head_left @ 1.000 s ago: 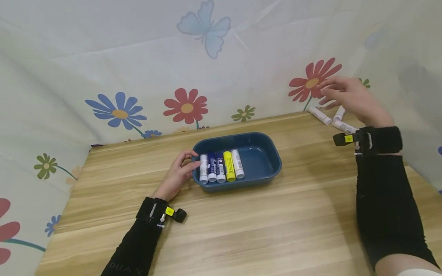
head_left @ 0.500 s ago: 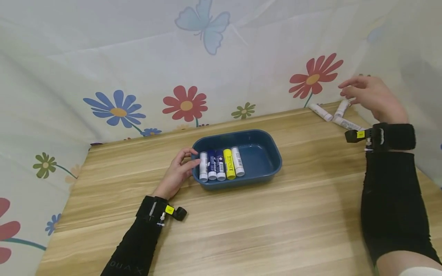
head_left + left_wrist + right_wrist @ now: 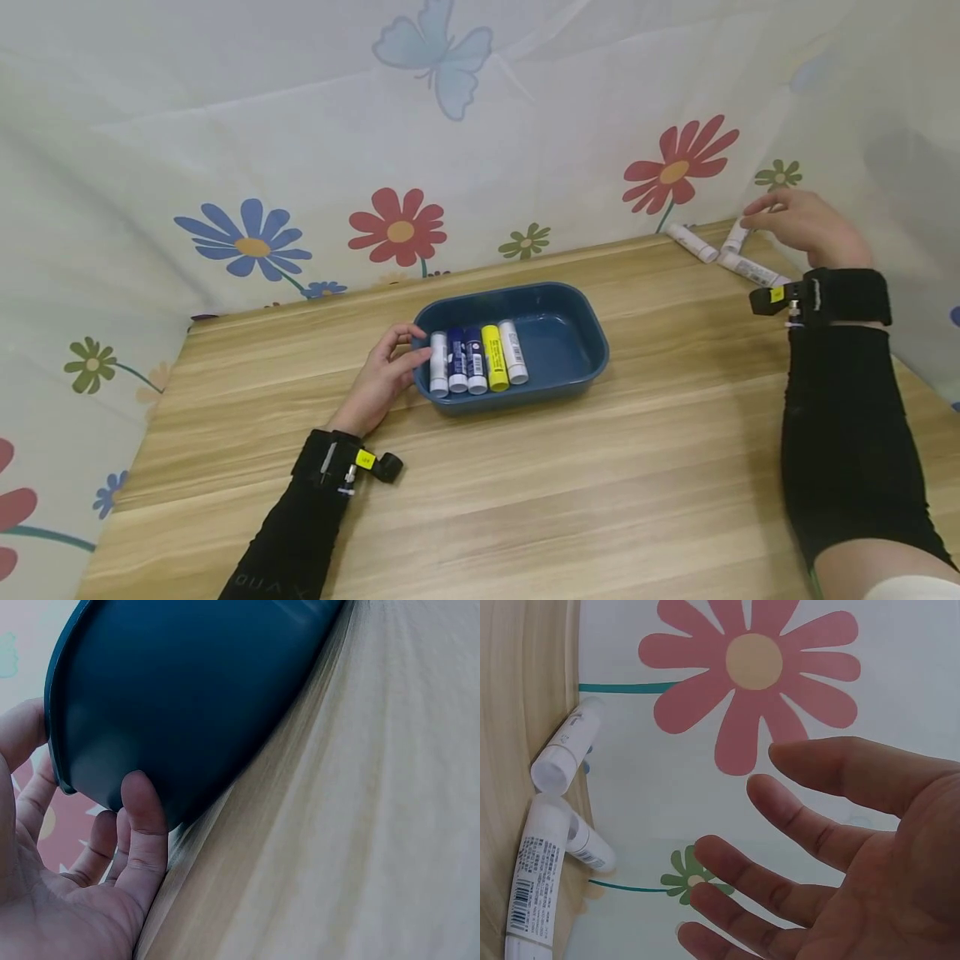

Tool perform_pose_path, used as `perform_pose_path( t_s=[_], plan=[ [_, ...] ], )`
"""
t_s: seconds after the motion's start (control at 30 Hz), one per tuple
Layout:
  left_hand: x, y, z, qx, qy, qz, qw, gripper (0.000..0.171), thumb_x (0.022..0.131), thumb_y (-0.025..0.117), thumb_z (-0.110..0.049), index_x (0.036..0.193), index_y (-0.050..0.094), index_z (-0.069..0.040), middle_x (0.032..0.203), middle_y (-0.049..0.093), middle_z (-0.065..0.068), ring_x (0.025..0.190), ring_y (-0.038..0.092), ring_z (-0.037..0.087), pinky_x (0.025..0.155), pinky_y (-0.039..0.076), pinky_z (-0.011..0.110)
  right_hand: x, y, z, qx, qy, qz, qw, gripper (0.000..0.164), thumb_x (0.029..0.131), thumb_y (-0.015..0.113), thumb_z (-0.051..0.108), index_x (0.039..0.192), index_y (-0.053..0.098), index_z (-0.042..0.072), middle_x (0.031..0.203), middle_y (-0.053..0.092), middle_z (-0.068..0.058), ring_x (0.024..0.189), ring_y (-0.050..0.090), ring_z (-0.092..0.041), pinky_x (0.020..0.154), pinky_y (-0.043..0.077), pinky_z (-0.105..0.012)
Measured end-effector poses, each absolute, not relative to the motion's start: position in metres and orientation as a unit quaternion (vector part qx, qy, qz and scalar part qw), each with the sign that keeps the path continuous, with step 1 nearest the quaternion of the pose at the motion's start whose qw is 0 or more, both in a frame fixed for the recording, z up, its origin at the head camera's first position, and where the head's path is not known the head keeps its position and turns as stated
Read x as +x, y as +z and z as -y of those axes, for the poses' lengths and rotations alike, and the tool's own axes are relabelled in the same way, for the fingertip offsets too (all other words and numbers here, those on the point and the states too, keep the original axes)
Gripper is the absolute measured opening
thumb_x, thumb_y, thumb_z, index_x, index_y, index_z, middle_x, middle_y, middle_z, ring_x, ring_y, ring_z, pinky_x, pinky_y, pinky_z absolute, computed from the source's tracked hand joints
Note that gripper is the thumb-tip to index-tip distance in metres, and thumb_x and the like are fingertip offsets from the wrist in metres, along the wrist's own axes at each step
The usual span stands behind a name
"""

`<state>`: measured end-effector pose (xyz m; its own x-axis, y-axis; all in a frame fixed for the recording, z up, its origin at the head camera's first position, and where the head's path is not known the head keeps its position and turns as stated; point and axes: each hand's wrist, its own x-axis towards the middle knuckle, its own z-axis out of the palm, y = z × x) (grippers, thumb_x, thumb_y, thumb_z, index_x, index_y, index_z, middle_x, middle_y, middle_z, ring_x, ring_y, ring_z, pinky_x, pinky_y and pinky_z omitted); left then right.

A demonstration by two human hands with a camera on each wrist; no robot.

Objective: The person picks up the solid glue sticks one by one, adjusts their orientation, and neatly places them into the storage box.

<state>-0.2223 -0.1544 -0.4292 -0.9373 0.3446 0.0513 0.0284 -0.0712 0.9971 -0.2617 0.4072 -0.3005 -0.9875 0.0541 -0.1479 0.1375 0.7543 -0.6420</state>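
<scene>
A dark blue tray (image 3: 566, 346) rests on the table, with several glue sticks lying side by side in its left half: white (image 3: 439, 367), dark blue (image 3: 457, 362), yellow (image 3: 494, 360) and another white one. Against the tray's left end, my left hand (image 3: 375, 383) touches the rim and outer wall with relaxed fingers. At the far right, my right hand (image 3: 813, 225) hovers over three loose white glue sticks; its fingers are extended and hold nothing. One stick (image 3: 532, 870) shows a barcode in the right wrist view; a second (image 3: 566, 746) meets its end, and a third (image 3: 591, 846) lies behind.
The wood-grain table (image 3: 525, 492) backs onto a hanging cloth (image 3: 300, 125) printed with flowers and a butterfly. More of this cloth hangs at the left and right. The loose glue sticks lie close to the back cloth.
My right hand has moved right over the loose glue sticks, then lowered slightly. My left hand stays at the tray, and the glue sticks have not visibly moved.
</scene>
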Motion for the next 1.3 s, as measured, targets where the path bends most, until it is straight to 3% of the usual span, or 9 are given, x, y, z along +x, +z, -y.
perform_pose_path(
  t_s=[0.13,0.33,0.63,1.07,1.3],
  plan=[
    [-0.222,-0.429,0.155,0.137,0.716,-0.675,0.112,0.039,0.087,0.064,-0.027,0.117,0.044,-0.012,0.124,0.034,0.012,0.107,0.044,0.031,0.075,0.049,0.031,-0.263,-0.305,-0.409,0.057,-0.323,-0.942,0.077,0.071,0.093,0.039,0.053,0.137,0.027,-0.002,0.145,0.002,-0.033,0.123,0.013,-0.054,0.092,0.022,-0.072],
    [-0.22,-0.428,0.156,0.13,0.711,-0.682,0.115,0.041,0.087,0.064,-0.028,0.118,0.044,-0.012,0.125,0.034,0.011,0.108,0.042,0.03,0.076,0.048,0.032,-0.266,-0.316,-0.412,0.064,-0.299,-0.946,0.107,0.073,0.093,0.037,0.055,0.136,0.025,-0.003,0.137,0.016,-0.037,0.117,0.021,-0.054,0.092,0.026,-0.069],
    [-0.222,-0.427,0.155,0.129,0.709,-0.685,0.113,0.041,0.087,0.064,-0.029,0.119,0.044,-0.013,0.125,0.035,0.01,0.108,0.043,0.03,0.077,0.048,0.032,-0.27,-0.325,-0.417,0.077,-0.302,-0.942,0.123,0.079,0.091,0.038,0.059,0.136,0.024,-0.003,0.135,0.017,-0.036,0.114,0.024,-0.055,0.091,0.028,-0.069],
    [-0.221,-0.426,0.154,0.132,0.711,-0.681,0.113,0.04,0.087,0.064,-0.028,0.118,0.044,-0.012,0.125,0.034,0.011,0.108,0.043,0.03,0.076,0.049,0.031,-0.276,-0.338,-0.422,0.058,-0.267,-0.952,0.135,0.064,0.096,0.04,0.042,0.133,0.025,-0.008,0.132,0.016,-0.038,0.114,0.021,-0.053,0.092,0.026,-0.068],
    [-0.221,-0.425,0.153,0.131,0.714,-0.679,0.113,0.037,0.088,0.064,-0.026,0.117,0.045,-0.014,0.124,0.034,0.011,0.107,0.043,0.03,0.075,0.049,0.031,-0.28,-0.347,-0.425,0.044,-0.253,-0.958,0.128,0.059,0.095,0.044,0.036,0.13,0.03,-0.009,0.128,0.026,-0.037,0.112,0.027,-0.05,0.092,0.028,-0.065]
  ],
)
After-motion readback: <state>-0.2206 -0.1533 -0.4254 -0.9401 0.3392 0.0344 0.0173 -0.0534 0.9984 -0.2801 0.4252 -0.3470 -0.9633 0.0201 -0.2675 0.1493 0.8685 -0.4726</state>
